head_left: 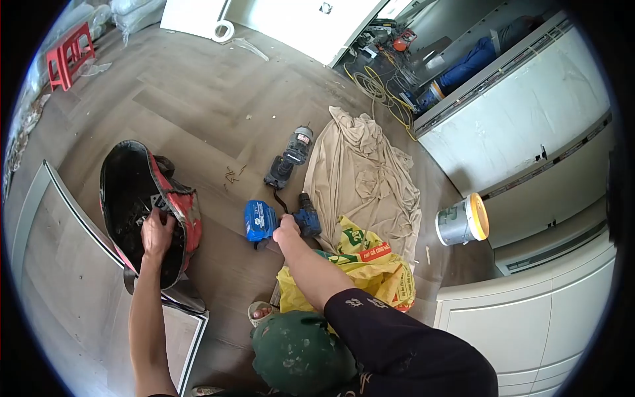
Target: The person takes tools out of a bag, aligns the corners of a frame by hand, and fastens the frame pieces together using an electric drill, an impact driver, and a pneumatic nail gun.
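My left hand (157,233) reaches into a black and red tool bag (192,215), its fingers closed at a small grey metal piece (157,202) over loose dark items. Near the middle, my right hand (286,228) is wrapped round the handle of a blue cordless drill (306,218), whose blue battery (260,221) points left. Just above it on the floor lies a dark grey power tool (290,157). Several screws (233,175) are scattered between the bag and the tools.
A beige cloth (364,175) and a yellow sack (370,268) lie right of the drill. Farther right stands a bucket (462,220). A red stool (69,57) is back left. A person in blue trousers (468,66) is beyond the doorway, near hoses (380,89).
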A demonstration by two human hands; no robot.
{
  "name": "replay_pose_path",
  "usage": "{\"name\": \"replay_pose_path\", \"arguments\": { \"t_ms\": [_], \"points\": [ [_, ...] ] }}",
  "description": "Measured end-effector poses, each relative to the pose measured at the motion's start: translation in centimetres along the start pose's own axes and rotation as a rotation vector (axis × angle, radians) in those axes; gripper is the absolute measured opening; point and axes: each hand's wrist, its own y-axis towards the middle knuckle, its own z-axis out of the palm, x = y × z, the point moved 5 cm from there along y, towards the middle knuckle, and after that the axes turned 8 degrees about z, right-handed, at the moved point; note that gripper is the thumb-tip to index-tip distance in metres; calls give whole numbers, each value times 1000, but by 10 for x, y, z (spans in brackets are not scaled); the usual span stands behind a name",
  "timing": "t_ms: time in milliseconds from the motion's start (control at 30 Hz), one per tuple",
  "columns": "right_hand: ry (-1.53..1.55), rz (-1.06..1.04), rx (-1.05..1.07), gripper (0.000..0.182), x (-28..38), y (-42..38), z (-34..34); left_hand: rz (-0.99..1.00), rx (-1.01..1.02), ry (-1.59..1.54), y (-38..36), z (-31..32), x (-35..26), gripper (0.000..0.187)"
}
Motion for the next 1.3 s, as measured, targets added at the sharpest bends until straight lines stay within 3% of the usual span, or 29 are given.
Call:
{"name": "replay_pose_path", "arguments": {
  "t_ms": [67,167,267,433,533,667,733,767,800,833,967,1067,1300],
  "points": [
    [-13,-37,-56,31,11,-5,-12,-39,26,-69,0,-8,-5,25],
    [-102,-170,294,25,34,-33,-17,-122,55,-201,6,-11,-4,28],
    [-194,-327,461,22,51,-67,-39,-222,126,-306,0,6,34,28],
    [-256,-413,759,26,57,-108,-65,-94,250,-340,0,11,48,31],
    [-143,-432,884,30,47,-129,-87,-175,529,-42,-2,0,56,32],
    [35,-349,1072,33,52,-161,-111,23,299,204,15,-29,56,33],
    [66,-284,1226,36,50,-178,-121,-269,303,-85,29,-87,1,33],
    [38,-274,1320,39,53,-188,-125,-294,200,-288,31,-108,-22,33],
    [-75,-416,1349,43,56,-207,-130,-174,163,-358,43,-109,-9,31],
    [-183,-563,1380,47,56,-225,-134,-274,134,-592,47,-120,-27,29],
    [-265,-584,1431,54,34,-240,-133,-188,147,-1152,45,-156,-135,32],
    [-338,-700,1530,54,21,-256,-141,-224,118,-1344,31,-154,-189,26],
    [-420,-721,1718,55,4,-277,-146,-218,109,-1550,6,-145,-247,26]
  ]
}}
